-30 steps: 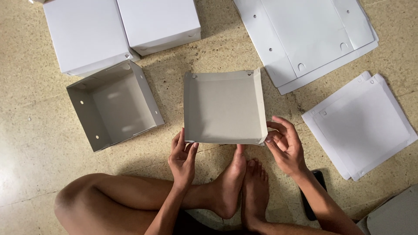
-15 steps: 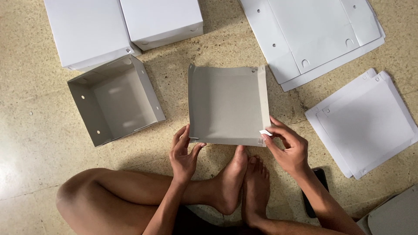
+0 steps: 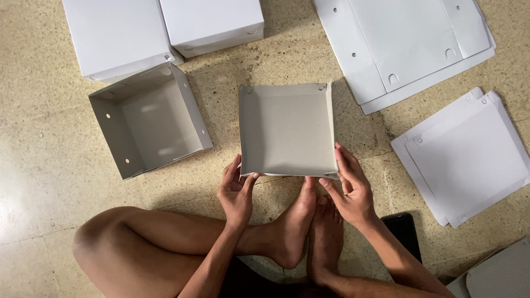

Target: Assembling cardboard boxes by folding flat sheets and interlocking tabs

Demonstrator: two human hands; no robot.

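A shallow grey cardboard tray [image 3: 287,129] lies open on the speckled floor [image 3: 44,182], just beyond the person's bare feet [image 3: 312,232]. The left hand [image 3: 236,190] pinches the tray's near left corner, its grip pressed together on the wall. The right hand [image 3: 350,187] pinches the near right corner, fingers closed on the edge. Left of the tray stands a deeper open box [image 3: 146,124]; beyond that box lie two closed white boxes [image 3: 160,30]. Right of the tray, flat white cardboard sheets [image 3: 464,154] are stacked.
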